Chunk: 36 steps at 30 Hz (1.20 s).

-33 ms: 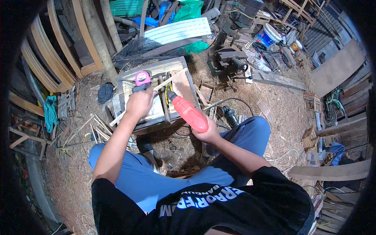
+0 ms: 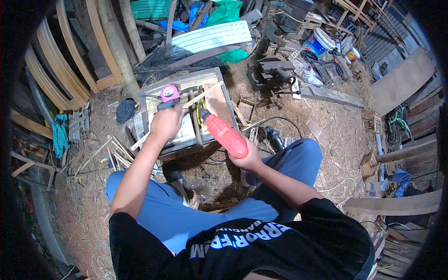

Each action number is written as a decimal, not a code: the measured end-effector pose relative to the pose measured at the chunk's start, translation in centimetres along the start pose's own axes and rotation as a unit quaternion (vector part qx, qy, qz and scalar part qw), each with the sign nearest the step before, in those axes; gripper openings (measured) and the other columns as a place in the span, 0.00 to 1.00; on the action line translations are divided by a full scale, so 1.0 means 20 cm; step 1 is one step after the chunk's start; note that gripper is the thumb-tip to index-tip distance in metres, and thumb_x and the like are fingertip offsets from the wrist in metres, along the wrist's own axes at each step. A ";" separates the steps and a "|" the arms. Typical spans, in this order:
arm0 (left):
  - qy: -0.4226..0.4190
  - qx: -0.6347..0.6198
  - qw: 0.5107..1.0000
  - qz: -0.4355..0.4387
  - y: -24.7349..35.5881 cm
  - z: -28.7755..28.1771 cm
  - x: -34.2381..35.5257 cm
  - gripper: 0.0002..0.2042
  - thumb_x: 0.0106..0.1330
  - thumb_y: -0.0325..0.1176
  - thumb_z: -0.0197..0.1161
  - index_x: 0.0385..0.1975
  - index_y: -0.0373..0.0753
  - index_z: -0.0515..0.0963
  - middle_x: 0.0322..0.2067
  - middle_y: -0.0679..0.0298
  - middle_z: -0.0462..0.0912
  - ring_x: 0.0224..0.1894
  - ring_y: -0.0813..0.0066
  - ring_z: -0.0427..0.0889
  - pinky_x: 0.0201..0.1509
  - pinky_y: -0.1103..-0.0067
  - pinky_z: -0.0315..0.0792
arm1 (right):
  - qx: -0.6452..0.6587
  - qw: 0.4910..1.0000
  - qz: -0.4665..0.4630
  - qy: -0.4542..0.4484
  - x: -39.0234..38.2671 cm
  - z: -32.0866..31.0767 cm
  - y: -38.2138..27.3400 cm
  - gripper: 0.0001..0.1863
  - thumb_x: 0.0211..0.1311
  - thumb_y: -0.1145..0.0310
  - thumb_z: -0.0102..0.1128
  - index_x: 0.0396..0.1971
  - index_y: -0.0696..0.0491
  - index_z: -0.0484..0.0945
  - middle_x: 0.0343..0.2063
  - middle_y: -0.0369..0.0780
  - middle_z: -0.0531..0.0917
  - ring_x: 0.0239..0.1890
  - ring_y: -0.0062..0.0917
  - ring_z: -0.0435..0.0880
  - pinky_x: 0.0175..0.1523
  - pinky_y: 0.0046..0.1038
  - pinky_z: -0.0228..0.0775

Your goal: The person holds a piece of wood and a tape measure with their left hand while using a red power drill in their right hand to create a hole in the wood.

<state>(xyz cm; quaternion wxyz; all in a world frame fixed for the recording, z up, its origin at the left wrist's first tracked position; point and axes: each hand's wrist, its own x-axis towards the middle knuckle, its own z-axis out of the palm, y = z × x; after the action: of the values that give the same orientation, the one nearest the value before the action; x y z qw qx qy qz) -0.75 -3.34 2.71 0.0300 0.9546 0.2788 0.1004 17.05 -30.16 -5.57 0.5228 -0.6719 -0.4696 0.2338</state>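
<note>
Risk note: tool nose aimed toward the left hand across a loose-looking strip

Right hand (image 2: pixel 247 156): fingers wrapped round the rear of a red power tool (image 2: pixel 226 136). The tool lies over the near-right corner of the worktop (image 2: pixel 227 95), its dark nose pointing inward, toward the far edge and slightly left. Left hand (image 2: pixel 167 122): over the left half, fingers curled down beside a dark object; cannot tell whether they pinch it, the strip beneath, or both.

A thin wooden strip (image 2: pixel 211 90) runs diagonally under the left hand, from near the far-right corner out past the left edge. No clamp on it is visible. Judgement: if the left hand alone steadies it, sideways push from the nose could swing it, the overhanging end acting as a lever.

Yellow-and-black tool (image 2: pixel 201 111) sits just beside the nose. Possible fault: nose catches it, skids, and heads for the left fingers.

Pink tape measure (image 2: pixel 169 93) stands just beyond the left hand, toward the far-left corner; a jerk of that wrist could knock it over.

Off the right edge: black cable (image 2: pixel 291 122) loops near a dark power tool (image 2: pixel 274 138) on the ground, close by the right knee. Whether it feeds the red one cannot be told. Snagging seems possible if the leg shifts.
</note>
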 end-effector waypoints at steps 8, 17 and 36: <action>0.007 -0.002 1.000 0.008 -0.01 0.01 0.00 0.16 0.77 0.41 0.53 0.35 0.33 0.77 0.25 0.45 0.85 0.29 0.43 0.86 0.36 0.52 0.79 | -0.013 1.000 0.000 -0.003 0.00 -0.02 -0.02 0.40 0.48 0.65 0.74 0.65 0.54 0.73 0.54 0.48 0.86 0.58 0.36 0.86 0.64 0.34 0.75; 0.016 -0.006 1.000 0.009 -0.01 0.01 -0.01 0.15 0.77 0.40 0.53 0.34 0.33 0.77 0.24 0.46 0.85 0.28 0.43 0.86 0.34 0.53 0.79 | -0.016 1.000 0.004 -0.003 0.00 -0.02 -0.04 0.39 0.49 0.65 0.73 0.66 0.53 0.73 0.54 0.48 0.86 0.57 0.37 0.87 0.63 0.34 0.76; 0.006 -0.014 1.000 0.005 -0.01 0.01 0.00 0.15 0.76 0.41 0.53 0.36 0.33 0.77 0.26 0.45 0.85 0.30 0.42 0.86 0.37 0.52 0.79 | -0.004 1.000 -0.016 0.008 0.00 -0.01 -0.04 0.39 0.49 0.65 0.75 0.64 0.55 0.74 0.52 0.48 0.86 0.56 0.34 0.87 0.63 0.32 0.76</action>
<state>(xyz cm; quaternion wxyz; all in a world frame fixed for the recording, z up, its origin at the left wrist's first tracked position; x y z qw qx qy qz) -0.91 -3.19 2.52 0.0408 0.9548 0.2730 0.1105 16.81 -30.29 -4.76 0.5280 -0.6681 -0.4770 0.2177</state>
